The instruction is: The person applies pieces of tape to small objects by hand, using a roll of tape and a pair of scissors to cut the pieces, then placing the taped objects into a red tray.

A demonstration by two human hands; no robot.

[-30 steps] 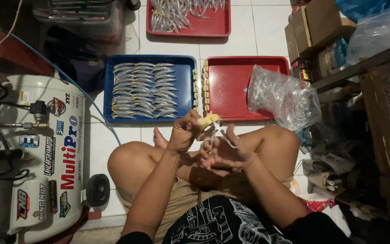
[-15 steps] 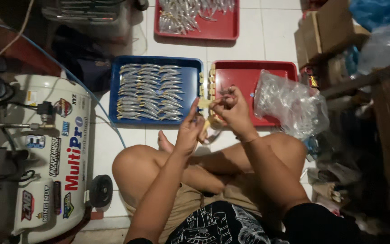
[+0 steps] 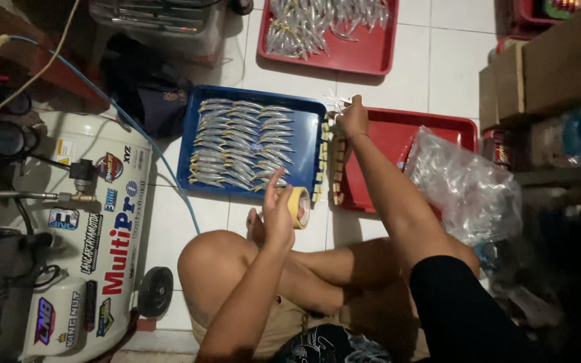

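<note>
I sit cross-legged on a white tiled floor. My left hand (image 3: pixel 278 214) holds a tan roll of tape (image 3: pixel 298 206) just in front of the near edge of a blue tray (image 3: pixel 253 94). Several silver fish-shaped lures (image 3: pixel 237 144) lie in rows in that tray. My right hand (image 3: pixel 354 115) reaches to the far end of the gap between the blue tray and a red tray (image 3: pixel 384 138). Its fingers pinch what looks like a small pale piece of tape. Short tan tape pieces (image 3: pixel 323 161) line the edges of both trays.
A crumpled clear plastic bag (image 3: pixel 462 185) lies on the red tray's right side. A second red tray (image 3: pixel 371 60) of lures sits farther away. A white air compressor (image 3: pixel 95 228) with a blue hose (image 3: pixel 136 138) stands at my left. Cardboard boxes (image 3: pixel 539 74) stack at the right.
Both hands were together over my lap a second ago. My right hand has since stretched out to the far end of the gap between the trays, and my left hand stayed near with the tape roll.
</note>
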